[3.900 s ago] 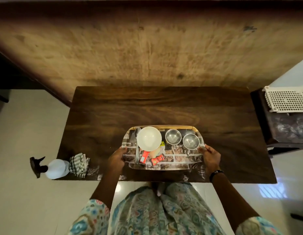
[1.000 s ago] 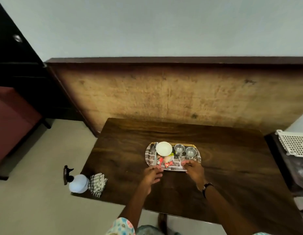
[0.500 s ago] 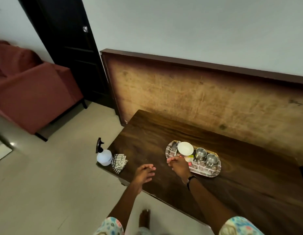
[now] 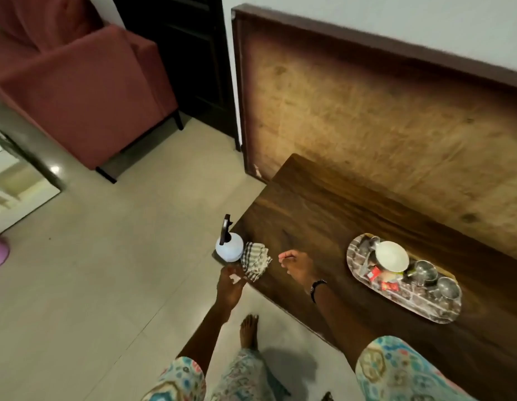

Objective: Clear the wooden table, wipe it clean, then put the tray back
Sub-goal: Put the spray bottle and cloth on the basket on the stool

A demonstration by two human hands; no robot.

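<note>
Left hand [image 4: 230,285] blurred, partly overlapping checked cloth [image 4: 255,261].

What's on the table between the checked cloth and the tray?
Only the right hand, hovering open near the cloth. Past it, the table is bare wood up to the tray, seen in the head view.

text: none legible | red packets [image 4: 380,280] on tray [image 4: 425,306]: print too blurred
</note>
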